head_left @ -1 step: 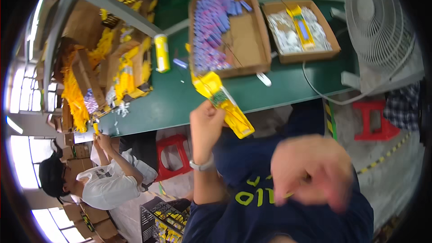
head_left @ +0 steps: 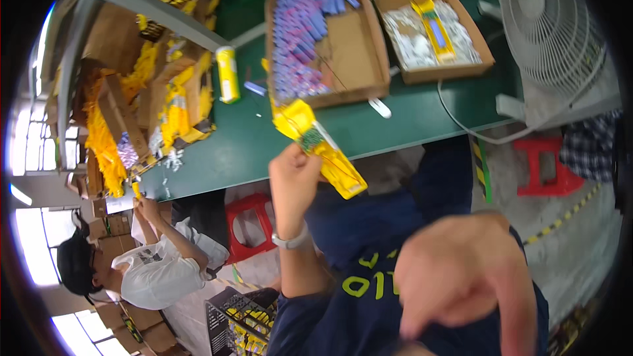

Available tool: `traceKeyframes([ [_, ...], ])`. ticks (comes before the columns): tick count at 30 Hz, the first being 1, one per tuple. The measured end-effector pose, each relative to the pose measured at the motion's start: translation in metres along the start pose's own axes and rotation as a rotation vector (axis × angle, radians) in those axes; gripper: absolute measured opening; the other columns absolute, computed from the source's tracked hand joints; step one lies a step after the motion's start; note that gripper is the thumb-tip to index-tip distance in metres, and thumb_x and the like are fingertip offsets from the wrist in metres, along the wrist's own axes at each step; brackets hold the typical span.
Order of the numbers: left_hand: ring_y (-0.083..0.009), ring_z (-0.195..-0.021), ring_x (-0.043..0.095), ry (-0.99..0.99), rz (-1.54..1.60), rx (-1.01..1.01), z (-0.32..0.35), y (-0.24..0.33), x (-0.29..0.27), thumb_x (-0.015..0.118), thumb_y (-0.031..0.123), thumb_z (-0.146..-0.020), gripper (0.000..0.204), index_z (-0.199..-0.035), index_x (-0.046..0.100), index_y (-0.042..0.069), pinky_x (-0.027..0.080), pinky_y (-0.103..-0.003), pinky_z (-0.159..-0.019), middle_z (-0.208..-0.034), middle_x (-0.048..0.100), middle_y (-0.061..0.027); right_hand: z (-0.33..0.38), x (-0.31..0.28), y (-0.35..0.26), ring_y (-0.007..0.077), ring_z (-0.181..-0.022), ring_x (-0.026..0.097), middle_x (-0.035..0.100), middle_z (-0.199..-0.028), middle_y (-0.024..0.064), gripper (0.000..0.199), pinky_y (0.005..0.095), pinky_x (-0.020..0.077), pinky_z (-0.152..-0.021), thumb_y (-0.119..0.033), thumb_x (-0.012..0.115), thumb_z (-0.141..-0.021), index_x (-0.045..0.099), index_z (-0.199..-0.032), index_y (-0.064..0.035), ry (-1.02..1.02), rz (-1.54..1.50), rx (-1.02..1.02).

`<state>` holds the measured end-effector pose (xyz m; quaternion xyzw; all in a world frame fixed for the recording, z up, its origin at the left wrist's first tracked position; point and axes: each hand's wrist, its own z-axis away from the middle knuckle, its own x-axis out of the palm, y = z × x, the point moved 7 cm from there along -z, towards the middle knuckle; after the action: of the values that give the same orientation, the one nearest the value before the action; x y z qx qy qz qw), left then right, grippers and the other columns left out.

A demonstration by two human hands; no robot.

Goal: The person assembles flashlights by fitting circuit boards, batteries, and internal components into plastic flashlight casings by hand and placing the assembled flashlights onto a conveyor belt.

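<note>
My left hand [head_left: 295, 175] is closed, with thumb and fingers pinching the edge of a long yellow plastic casing [head_left: 343, 175]. A green circuit board [head_left: 312, 139] and thin wires show inside the casing, which is tilted in front of the green table's edge. Close to the camera, my right hand [head_left: 461, 277] is blurred over my dark blue shirt, apart from the casing. Its fingers look bent, and whether anything is between them cannot be made out.
On the green table [head_left: 244, 151] stand a carton [head_left: 364, 96] of purple cylindrical cells and a smaller carton [head_left: 455, 74] of white parts with a yellow casing [head_left: 435, 29] on top. A fan [head_left: 550, 26] is at right. A co-worker [head_left: 158, 270] works at left beside yellow parts [head_left: 109, 142].
My right hand has moved lower and spread larger in the picture. The left hand keeps its hold on the casing, shifting slightly left along with the whole scene.
</note>
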<state>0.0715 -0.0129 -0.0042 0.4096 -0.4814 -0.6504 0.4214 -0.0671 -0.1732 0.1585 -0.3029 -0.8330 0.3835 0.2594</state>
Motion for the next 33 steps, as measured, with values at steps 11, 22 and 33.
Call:
traceKeyframes([
  [11, -0.0111, -0.067, 0.066, -0.005, -0.006, -0.019, 0.001, -0.004, -0.001, 0.052, -0.003, -0.09, 0.02, -0.106, 0.062, -0.008, 0.054, -0.023, -0.057, -0.083, 0.069, -0.0091, 0.012, 0.01, -0.019, 0.0141, -0.054, 0.045, 0.057, -0.091, 0.0128, 0.064, 0.024, 0.0347, -0.043, 0.002, 0.061, -0.08, 0.067, -0.118, -0.0489, 0.422, 0.498, -0.729],
  [22, -0.0041, -0.053, 0.054, 0.118, 0.005, -0.001, 0.006, -0.004, -0.016, 0.057, 0.001, -0.09, 0.018, -0.103, 0.065, -0.007, 0.039, -0.017, -0.049, -0.073, 0.067, -0.0048, 0.009, -0.015, -0.03, 0.0229, -0.052, 0.054, 0.057, -0.064, 0.0098, 0.018, 0.0271, 0.0481, -0.045, -0.019, 0.059, -0.073, 0.062, -0.066, -0.0027, 0.286, 0.681, -0.376],
  [33, -0.0089, -0.063, 0.064, 0.122, 0.051, 0.027, 0.004, 0.0, -0.04, 0.054, -0.003, -0.089, 0.018, -0.103, 0.063, -0.008, 0.051, -0.021, -0.055, -0.08, 0.07, -0.0079, 0.004, -0.102, -0.007, 0.0161, -0.061, 0.055, 0.056, -0.066, 0.0039, 0.022, 0.0286, 0.0403, -0.055, -0.014, 0.067, -0.087, 0.06, -0.069, -0.004, 0.732, 1.073, -0.256],
])
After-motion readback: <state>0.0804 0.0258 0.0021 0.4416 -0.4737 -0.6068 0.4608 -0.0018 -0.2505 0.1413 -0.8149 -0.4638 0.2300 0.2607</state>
